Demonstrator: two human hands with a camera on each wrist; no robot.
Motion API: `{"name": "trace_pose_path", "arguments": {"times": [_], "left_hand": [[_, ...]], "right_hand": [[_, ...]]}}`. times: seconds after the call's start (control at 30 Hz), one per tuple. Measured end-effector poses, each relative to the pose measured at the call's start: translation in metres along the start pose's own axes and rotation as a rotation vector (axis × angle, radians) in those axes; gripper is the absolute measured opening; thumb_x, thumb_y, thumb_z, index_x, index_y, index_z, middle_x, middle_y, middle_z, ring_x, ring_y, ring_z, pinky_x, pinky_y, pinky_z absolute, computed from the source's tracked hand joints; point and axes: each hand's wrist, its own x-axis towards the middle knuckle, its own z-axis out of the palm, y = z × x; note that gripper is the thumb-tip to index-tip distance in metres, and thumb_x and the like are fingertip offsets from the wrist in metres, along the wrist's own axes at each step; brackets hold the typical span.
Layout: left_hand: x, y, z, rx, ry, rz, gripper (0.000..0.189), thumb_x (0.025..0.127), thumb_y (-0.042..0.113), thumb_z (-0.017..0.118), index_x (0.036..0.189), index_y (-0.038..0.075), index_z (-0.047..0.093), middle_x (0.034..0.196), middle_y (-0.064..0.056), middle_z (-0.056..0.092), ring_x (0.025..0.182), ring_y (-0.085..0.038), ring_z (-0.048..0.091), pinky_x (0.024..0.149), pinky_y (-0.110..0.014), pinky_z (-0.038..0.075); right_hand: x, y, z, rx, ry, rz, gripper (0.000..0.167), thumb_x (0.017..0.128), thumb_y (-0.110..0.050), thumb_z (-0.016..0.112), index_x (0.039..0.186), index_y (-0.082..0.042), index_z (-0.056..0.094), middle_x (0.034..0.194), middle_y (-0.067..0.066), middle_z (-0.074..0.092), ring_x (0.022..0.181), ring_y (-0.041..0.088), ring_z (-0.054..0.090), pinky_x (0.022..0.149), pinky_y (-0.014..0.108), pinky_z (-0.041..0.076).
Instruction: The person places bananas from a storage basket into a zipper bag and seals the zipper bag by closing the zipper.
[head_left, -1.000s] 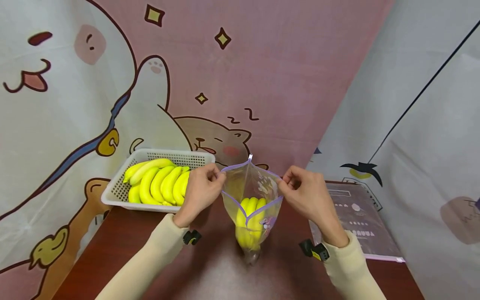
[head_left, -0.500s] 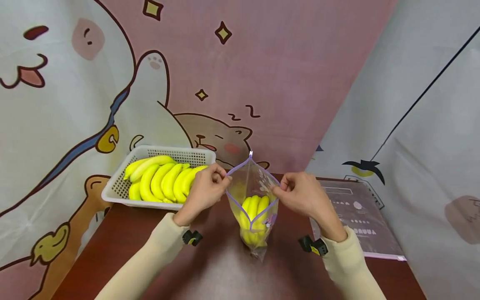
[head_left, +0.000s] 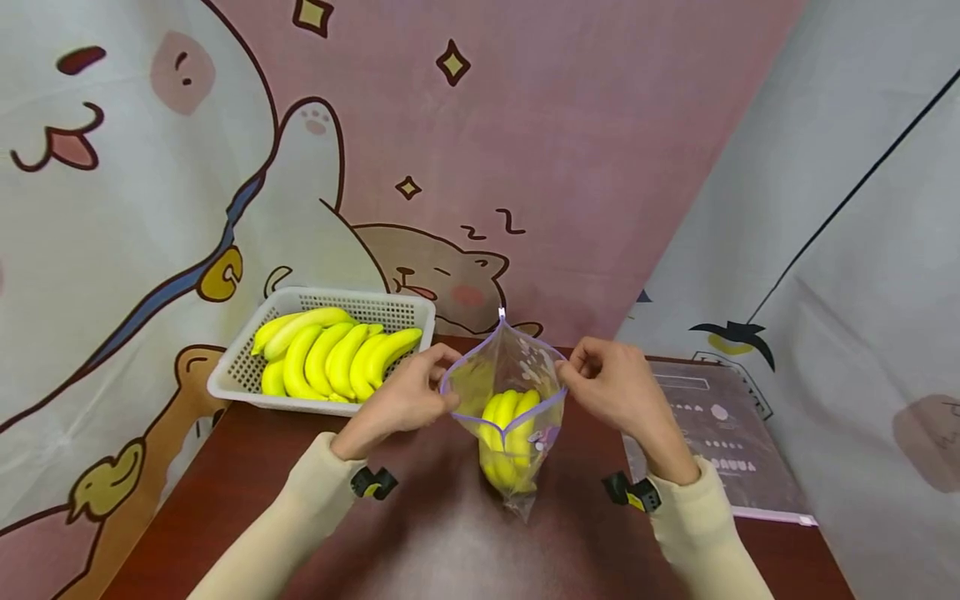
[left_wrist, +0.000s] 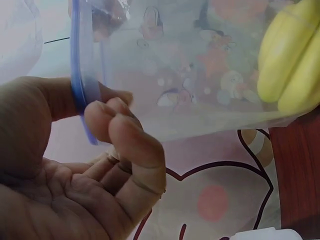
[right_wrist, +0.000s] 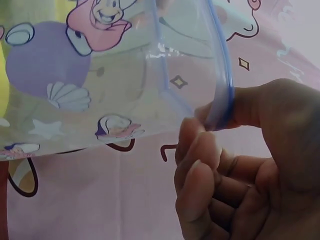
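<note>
A clear zip bag (head_left: 517, 362) with a purple rim stands mid-table, its mouth spread wide. Inside it sits a bunch of yellow bananas (head_left: 501, 467). My left hand (head_left: 405, 396) pinches the rim on the left, thumb and fingertips on either side of it in the left wrist view. On the opposite side, my right hand (head_left: 618, 392) pinches the rim between thumb and curled fingers. Cartoon prints and a purple circle (right_wrist: 47, 62) show on the bag's wall in the right wrist view. The slider (head_left: 502, 313) is at the far corner of the mouth.
At the back left, a white perforated basket (head_left: 288, 403) holds more bananas (head_left: 330, 358). A flat bag with white print (head_left: 720, 450) lies on the right of the dark red table (head_left: 450, 558). Cartoon-printed cloth (head_left: 570, 125) hangs behind the table.
The bag's mouth narrowed half a second ago and is wider again now. My left hand has turned and shifted slightly left and down along the rim. My right hand has barely moved.
</note>
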Motion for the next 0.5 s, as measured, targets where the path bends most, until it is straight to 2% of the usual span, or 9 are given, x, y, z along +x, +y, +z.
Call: {"name": "trace_pose_path", "arguments": {"times": [0.1, 0.2, 0.37, 0.5], "left_hand": [[0.001, -0.002, -0.001, -0.03, -0.011, 0.02, 0.039, 0.09, 0.007, 0.07, 0.126, 0.008, 0.057, 0.076, -0.005, 0.067, 0.045, -0.015, 0.049, 0.047, -0.026, 0.042], [0.001, -0.005, -0.002, -0.064, -0.012, 0.051, 0.037, 0.093, 0.012, 0.073, 0.125, 0.006, 0.057, 0.075, -0.005, 0.065, 0.046, -0.015, 0.048, 0.048, -0.027, 0.043], [0.002, -0.01, -0.002, -0.076, 0.008, 0.089, 0.033, 0.094, 0.014, 0.072, 0.122, 0.005, 0.059, 0.072, -0.005, 0.062, 0.047, -0.015, 0.049, 0.049, -0.027, 0.047], [0.003, -0.012, 0.0, -0.085, 0.022, 0.099, 0.029, 0.097, 0.022, 0.071, 0.12, 0.008, 0.061, 0.073, -0.007, 0.063, 0.048, -0.015, 0.05, 0.049, -0.028, 0.049]], "right_hand": [[0.0, 0.001, -0.001, -0.012, -0.004, -0.01, 0.005, 0.088, -0.017, 0.065, 0.084, -0.013, 0.064, 0.069, 0.002, 0.059, 0.057, 0.017, 0.05, 0.057, 0.031, 0.042], [0.001, 0.002, -0.003, -0.023, -0.014, -0.027, 0.002, 0.086, -0.015, 0.065, 0.086, -0.012, 0.065, 0.07, 0.002, 0.061, 0.058, 0.017, 0.052, 0.058, 0.031, 0.043], [0.001, 0.004, -0.004, -0.016, -0.005, -0.069, 0.008, 0.091, -0.016, 0.067, 0.083, -0.013, 0.066, 0.064, -0.001, 0.061, 0.051, 0.014, 0.049, 0.052, 0.029, 0.042], [-0.001, 0.006, -0.003, -0.015, 0.053, -0.148, 0.01, 0.092, -0.016, 0.07, 0.082, -0.015, 0.067, 0.063, -0.003, 0.059, 0.051, 0.011, 0.048, 0.051, 0.026, 0.042]]}}
